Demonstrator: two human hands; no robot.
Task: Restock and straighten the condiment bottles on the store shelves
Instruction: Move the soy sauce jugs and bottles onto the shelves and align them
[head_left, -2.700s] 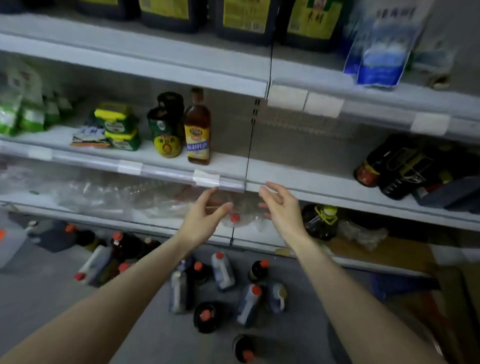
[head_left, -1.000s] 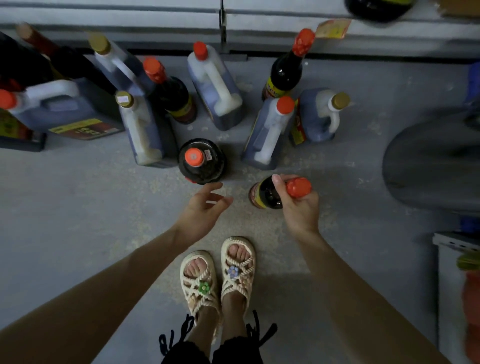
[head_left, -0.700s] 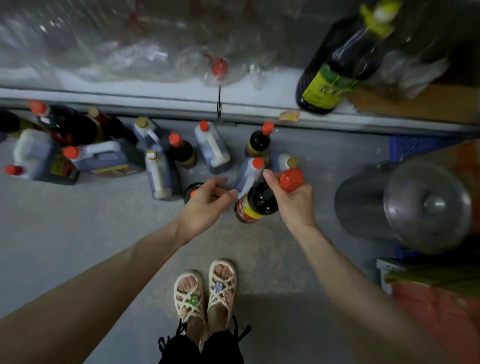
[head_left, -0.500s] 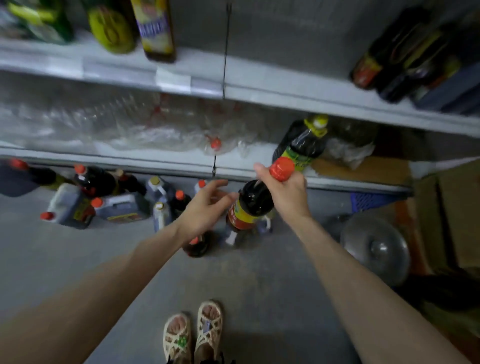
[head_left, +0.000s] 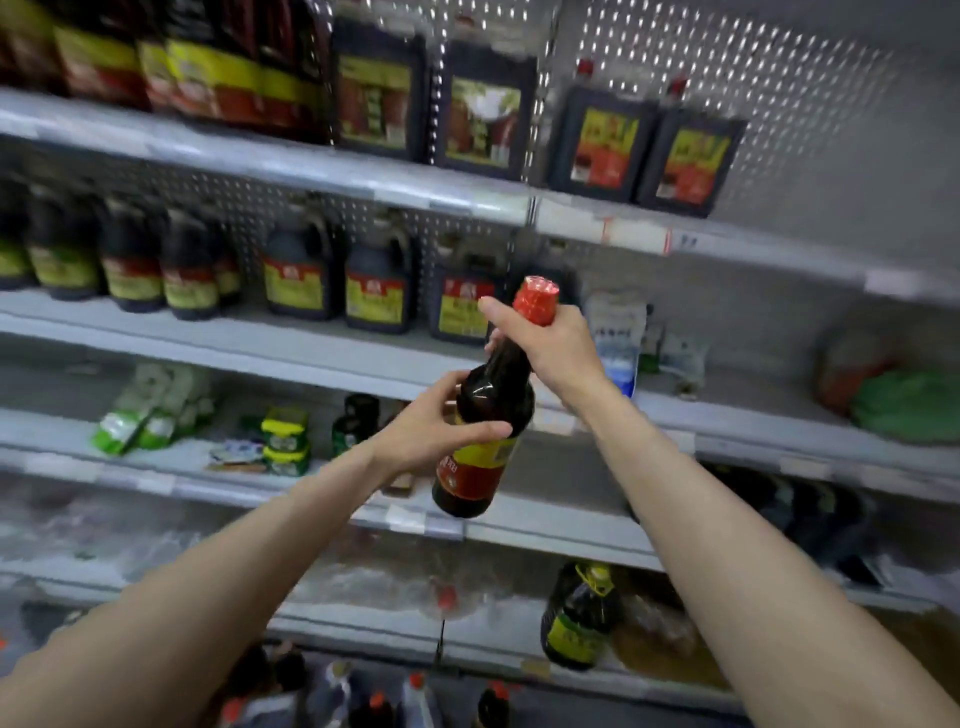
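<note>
Caught mid-restock: a single dark bottle (head_left: 496, 395) with a red cap (head_left: 536, 300) was held up in both hands at the centre of the frame, in front of the store shelves. The right hand (head_left: 558, 351) was raised higher, its fingers closed tight round the bottle's neck just under the cap, the arm stretched up from the lower right corner. The left hand (head_left: 426, 431) was wrapped round the bottle's shoulder, the thumb laid across the front above the yellow-and-red label (head_left: 475, 467) and the other fingers curled behind; its arm was extended from the lower left corner. The bottle was tilted, cap toward the upper right and base toward the lower left, and was kept clear of every shelf edge.

Behind the cap, three handled jugs (head_left: 375, 291) were lined up on the second shelf (head_left: 249, 358), with a row of smaller dark bottles, too blurred to be counted, at the left of the frame. A white-and-blue bag (head_left: 618, 338) was stood just right of the right hand, and bare shelf was left open further right. Four dark jugs (head_left: 483, 104) were ranged from centre to right on the top shelf (head_left: 311, 166). One yellow-capped bottle (head_left: 582, 618) was seen at the lower right. The bottles on the floor (head_left: 571, 712) could not be counted.
</note>
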